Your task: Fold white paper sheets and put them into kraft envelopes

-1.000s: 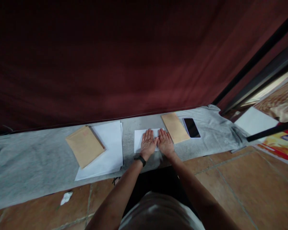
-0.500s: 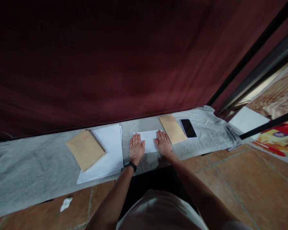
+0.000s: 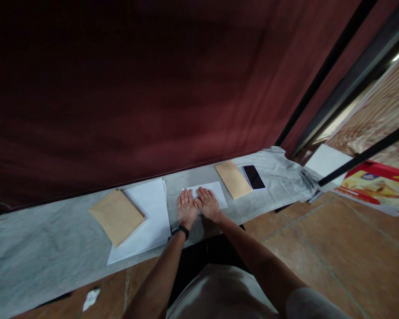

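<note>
A folded white sheet (image 3: 217, 193) lies on the grey cloth (image 3: 53, 248) in front of me. My left hand (image 3: 186, 208) rests flat on its left end, fingers stretched out, a black band on the wrist. My right hand (image 3: 208, 204) lies flat beside it on the sheet's middle, fingers straight and touching the left hand. Neither hand holds anything. To the right lies a brown envelope (image 3: 233, 178), and past it a dark phone (image 3: 253, 177).
At the left a stack of white paper (image 3: 151, 208) carries another brown envelope (image 3: 116, 216). A dark red curtain (image 3: 136, 88) hangs behind the cloth. A crumpled paper scrap (image 3: 91, 298) lies on the tiled floor. A white sheet (image 3: 326, 160) and a colourful box (image 3: 375, 186) are at right.
My hands spread apart to the sheet's ends, then the right hand slid back left until it met the left hand. The view has tilted and drifted.
</note>
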Demonstrator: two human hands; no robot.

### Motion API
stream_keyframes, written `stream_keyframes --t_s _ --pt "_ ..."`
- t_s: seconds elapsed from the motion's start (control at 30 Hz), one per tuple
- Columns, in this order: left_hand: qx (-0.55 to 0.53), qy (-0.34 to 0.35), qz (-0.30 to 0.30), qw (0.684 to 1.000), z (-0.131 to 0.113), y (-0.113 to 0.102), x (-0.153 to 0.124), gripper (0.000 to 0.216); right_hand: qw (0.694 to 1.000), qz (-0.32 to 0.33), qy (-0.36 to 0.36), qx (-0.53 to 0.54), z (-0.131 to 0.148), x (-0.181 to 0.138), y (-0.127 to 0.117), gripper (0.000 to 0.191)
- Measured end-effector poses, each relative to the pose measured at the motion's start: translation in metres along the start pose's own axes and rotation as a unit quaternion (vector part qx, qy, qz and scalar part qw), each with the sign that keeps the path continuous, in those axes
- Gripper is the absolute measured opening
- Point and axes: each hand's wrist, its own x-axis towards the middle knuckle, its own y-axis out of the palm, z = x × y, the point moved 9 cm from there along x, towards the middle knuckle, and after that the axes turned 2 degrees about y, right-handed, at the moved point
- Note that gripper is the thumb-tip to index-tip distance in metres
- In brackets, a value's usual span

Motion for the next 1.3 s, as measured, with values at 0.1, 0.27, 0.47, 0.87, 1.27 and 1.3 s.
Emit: stream_keyframes --t_s 0.1,0.27,0.47,0.87,1.27,1.3 --pt "-0.007 -0.003 -0.021 1.000 0.000 -0.003 0.000 0.059 1.000 0.001 0.013 -0.017 -0.020 0.000 -0.004 0.051" --pt "-0.020 -0.009 -0.044 0.999 0.000 -0.006 -0.001 0.059 0.995 0.009 0.084 -0.046 -0.058 0.002 -0.010 0.056" --pt "-0.014 -0.006 -0.033 0.999 -0.001 -0.007 -0.001 0.060 0.990 -0.021 0.128 -0.054 -0.068 0.001 -0.014 0.064" --pt "-0.023 0.066 0.014 0.997 -0.040 -0.002 0.001 0.055 0.988 -0.032 0.147 -0.047 -0.069 -0.001 -0.015 0.066" --pt "0.004 0.076 0.029 0.997 -0.030 -0.005 -0.022 0.056 0.987 -0.015 0.149 -0.065 -0.063 0.002 -0.025 0.063" --pt "0.004 0.075 0.029 0.997 -0.029 -0.005 -0.022 0.057 0.987 -0.019 0.144 -0.064 -0.059 0.000 -0.025 0.062"
